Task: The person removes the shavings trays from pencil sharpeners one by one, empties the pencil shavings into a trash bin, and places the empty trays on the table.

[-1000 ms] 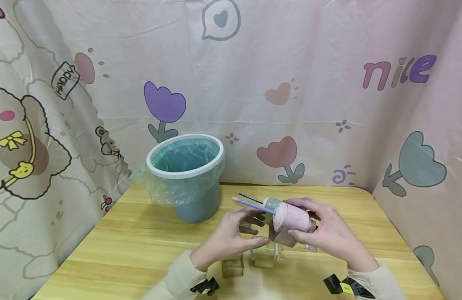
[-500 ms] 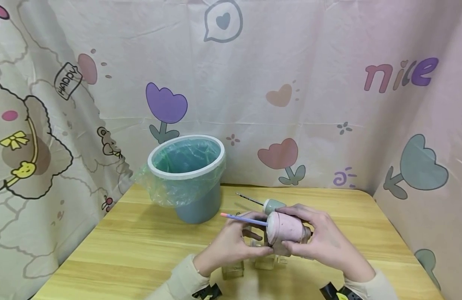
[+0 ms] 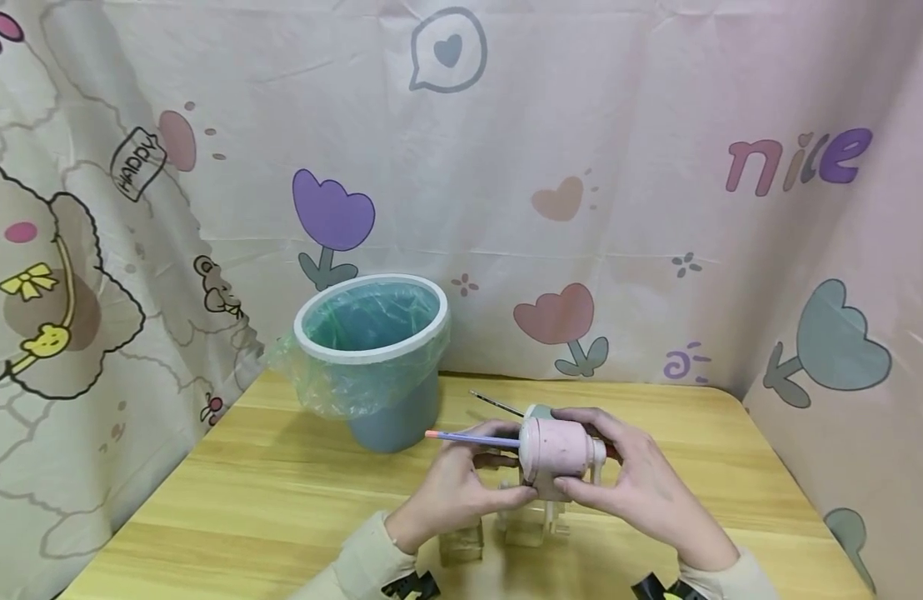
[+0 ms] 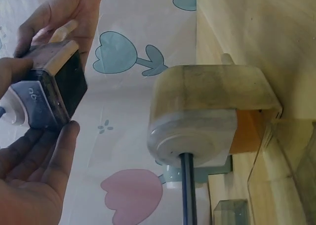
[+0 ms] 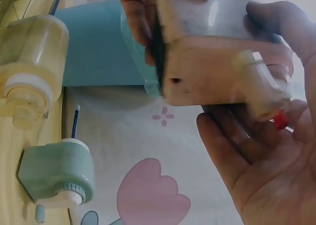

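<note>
A pink crank pencil sharpener [image 3: 557,447] is held above the table between both hands, with a purple pencil [image 3: 472,438] sticking out of its front to the left. My left hand [image 3: 457,483] pinches its front end, thumb low by the base. My right hand [image 3: 645,475] grips the crank end, thumb under the pink body. The sharpener's dark underside [image 4: 72,81] shows in the left wrist view, and its pale crank [image 5: 259,84] with a red tip in the right wrist view. Behind it stands a green sharpener [image 5: 59,173] with a dark pencil in it.
A yellowish see-through sharpener [image 4: 207,91], also with a pencil in it, stands on the table below the hands. Beside it lies a clear box [image 3: 461,543]. A blue bin [image 3: 394,412] with a green liner bag stands at the back left, before a printed curtain.
The pink sharpener has moved left and turned more side-on, its pencil now nearly level. My left hand has come from beside it to grip its front end.
</note>
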Action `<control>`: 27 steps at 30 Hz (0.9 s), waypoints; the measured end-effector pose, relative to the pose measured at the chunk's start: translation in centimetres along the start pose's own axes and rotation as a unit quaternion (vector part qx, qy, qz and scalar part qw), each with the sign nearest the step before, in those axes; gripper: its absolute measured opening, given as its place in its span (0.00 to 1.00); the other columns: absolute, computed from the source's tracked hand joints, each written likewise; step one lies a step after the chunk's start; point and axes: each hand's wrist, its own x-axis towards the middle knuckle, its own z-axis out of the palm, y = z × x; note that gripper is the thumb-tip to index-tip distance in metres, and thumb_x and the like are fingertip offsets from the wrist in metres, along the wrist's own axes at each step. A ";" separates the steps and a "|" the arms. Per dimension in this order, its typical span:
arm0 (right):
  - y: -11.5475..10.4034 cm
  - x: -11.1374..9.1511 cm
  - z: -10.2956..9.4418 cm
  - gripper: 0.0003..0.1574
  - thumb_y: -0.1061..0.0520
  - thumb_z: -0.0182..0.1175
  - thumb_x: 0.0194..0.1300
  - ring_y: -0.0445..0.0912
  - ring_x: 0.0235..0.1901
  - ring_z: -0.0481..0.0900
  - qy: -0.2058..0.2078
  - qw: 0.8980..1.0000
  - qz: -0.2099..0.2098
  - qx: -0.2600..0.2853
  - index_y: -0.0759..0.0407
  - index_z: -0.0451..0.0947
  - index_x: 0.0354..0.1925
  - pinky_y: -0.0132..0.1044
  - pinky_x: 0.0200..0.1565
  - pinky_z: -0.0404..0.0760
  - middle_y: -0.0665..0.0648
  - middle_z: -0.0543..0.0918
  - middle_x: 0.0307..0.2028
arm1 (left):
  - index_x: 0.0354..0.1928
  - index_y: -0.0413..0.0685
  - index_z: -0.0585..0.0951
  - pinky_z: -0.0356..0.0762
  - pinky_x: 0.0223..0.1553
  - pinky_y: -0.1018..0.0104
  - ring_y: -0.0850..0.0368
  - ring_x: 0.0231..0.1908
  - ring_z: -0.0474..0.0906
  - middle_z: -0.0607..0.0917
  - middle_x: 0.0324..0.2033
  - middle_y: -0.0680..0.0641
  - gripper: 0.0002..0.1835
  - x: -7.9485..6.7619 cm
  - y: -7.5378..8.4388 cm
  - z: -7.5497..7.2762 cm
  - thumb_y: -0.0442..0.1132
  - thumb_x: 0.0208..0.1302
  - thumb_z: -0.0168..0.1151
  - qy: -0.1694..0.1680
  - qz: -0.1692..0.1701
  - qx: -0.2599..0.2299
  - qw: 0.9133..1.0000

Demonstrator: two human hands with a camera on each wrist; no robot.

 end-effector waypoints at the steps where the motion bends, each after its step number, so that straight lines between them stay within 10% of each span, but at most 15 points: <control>1: 0.1 0.0 0.0 0.40 0.48 0.82 0.59 0.36 0.50 0.85 -0.002 1.000 0.003 0.001 0.41 0.78 0.67 0.32 0.53 0.89 0.43 0.88 0.57 | 0.65 0.52 0.81 0.90 0.58 0.64 0.59 0.53 0.89 0.88 0.58 0.48 0.33 0.0 0.0 0.0 0.40 0.58 0.84 0.002 -0.002 -0.004 1.000; 27: 0.1 -0.1 -0.3 0.40 0.49 0.84 0.56 0.35 0.44 0.85 0.010 0.999 -0.029 -0.029 0.40 0.82 0.65 0.32 0.45 0.89 0.40 0.89 0.52 | 0.65 0.49 0.82 0.88 0.61 0.65 0.59 0.55 0.89 0.88 0.60 0.46 0.34 0.1 0.6 -0.8 0.38 0.56 0.84 -0.026 -0.022 -0.044 0.998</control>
